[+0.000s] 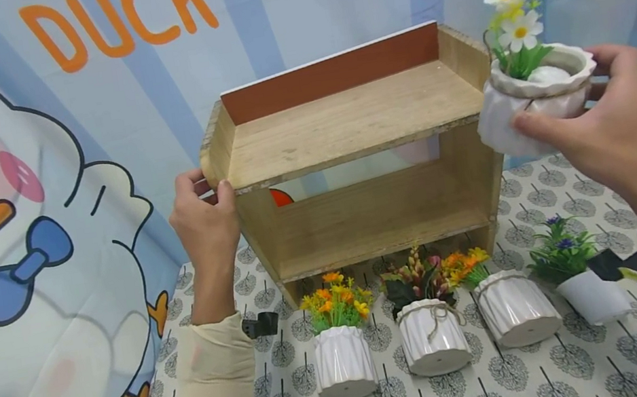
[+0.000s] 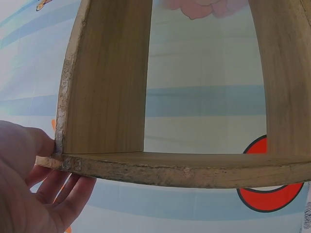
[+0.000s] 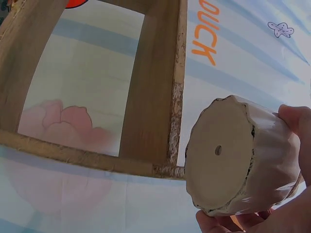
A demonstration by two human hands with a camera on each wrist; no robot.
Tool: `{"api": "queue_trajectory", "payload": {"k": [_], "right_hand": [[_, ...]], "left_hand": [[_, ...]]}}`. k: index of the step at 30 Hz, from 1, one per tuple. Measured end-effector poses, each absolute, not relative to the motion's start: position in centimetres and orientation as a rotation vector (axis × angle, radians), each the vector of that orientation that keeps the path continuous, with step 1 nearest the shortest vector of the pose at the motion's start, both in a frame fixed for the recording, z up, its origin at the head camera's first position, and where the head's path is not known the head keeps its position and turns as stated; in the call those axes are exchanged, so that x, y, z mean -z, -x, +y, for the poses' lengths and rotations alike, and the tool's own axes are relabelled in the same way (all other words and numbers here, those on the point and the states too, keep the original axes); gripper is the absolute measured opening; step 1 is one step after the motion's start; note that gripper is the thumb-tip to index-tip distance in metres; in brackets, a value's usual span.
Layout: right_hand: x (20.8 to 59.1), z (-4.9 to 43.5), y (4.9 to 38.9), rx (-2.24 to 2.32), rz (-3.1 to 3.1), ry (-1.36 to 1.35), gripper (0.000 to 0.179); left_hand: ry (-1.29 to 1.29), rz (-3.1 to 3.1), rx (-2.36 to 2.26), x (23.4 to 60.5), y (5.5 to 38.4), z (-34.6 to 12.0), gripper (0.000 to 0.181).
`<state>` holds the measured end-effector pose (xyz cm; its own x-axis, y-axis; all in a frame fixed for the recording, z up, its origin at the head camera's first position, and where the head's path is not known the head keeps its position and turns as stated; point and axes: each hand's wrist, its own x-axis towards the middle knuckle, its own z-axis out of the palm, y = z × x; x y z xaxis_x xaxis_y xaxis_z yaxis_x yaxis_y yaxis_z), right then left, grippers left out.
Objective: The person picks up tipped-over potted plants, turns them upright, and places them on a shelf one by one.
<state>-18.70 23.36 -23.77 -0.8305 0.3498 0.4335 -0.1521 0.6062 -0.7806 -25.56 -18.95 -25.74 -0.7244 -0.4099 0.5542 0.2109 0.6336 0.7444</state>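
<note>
My right hand grips a white fluted ceramic flowerpot by its side, thumb at the front and fingers behind. White daisies with yellow centres rise from it. The pot is raised beside the upper right end of a two-tier wooden shelf, and the right wrist view shows its base with a drain hole. At the shelf's upper left corner, my left hand holds the side panel between thumb and fingers. In the left wrist view those fingers wrap the board's edge.
Several white pots lie on their sides before the shelf, flowers towards it: orange blooms, dark red foliage, more orange and purple flowers. Beneath is a tree-patterned cloth. A duck-printed curtain hangs behind.
</note>
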Motion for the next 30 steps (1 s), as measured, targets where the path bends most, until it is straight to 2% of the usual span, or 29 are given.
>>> {"api": "queue_trajectory", "payload": {"k": [30], "right_hand": [[20.5,18.8,23.3,-1.222,-2.294,0.070,0.096]], "left_hand": [[-0.175,-2.119,1.087,26.0,25.7,-19.0,0.033]]}}
